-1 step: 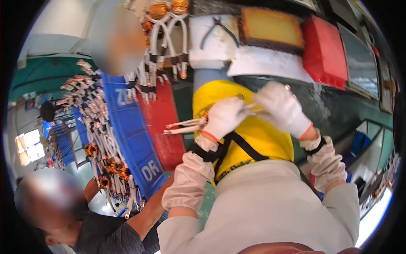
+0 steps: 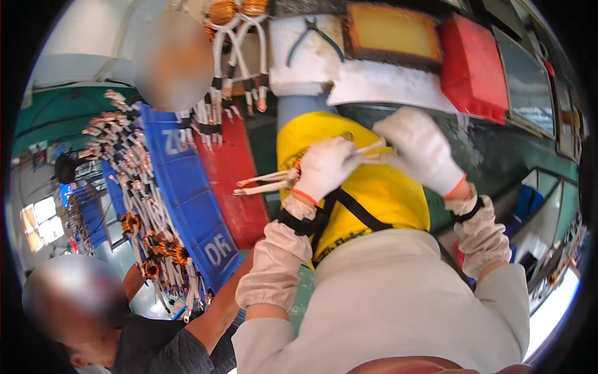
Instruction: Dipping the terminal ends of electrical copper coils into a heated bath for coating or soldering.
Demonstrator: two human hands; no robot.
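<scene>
My left hand [image 2: 327, 167], in a white glove, is closed around a wire coil. A sliver of its copper winding [image 2: 297, 164] shows by the wrist, and the rest is hidden in the palm. White-sleeved leads [image 2: 269, 181] with bare copper tips stick out to the left. More white leads [image 2: 372, 148] run from the left fingers to my gloved right hand [image 2: 423, 149]. Its fingers are closed at their ends, slightly blurred. Both hands are over a yellow apron or cloth [image 2: 389, 196] with black straps, across my lap.
Pliers [image 2: 314, 40] lie on a white surface ahead, beside a framed yellowish block [image 2: 393, 34] and a red bin [image 2: 472, 68]. Coils with white leads [image 2: 165, 243] hang in bunches along a blue panel [image 2: 187, 187] at left. A co-worker's arm [image 2: 221, 305] reaches in at lower left.
My right hand has shifted slightly right, away from my left hand, so more of the white leads shows between them. The whole view has moved a little.
</scene>
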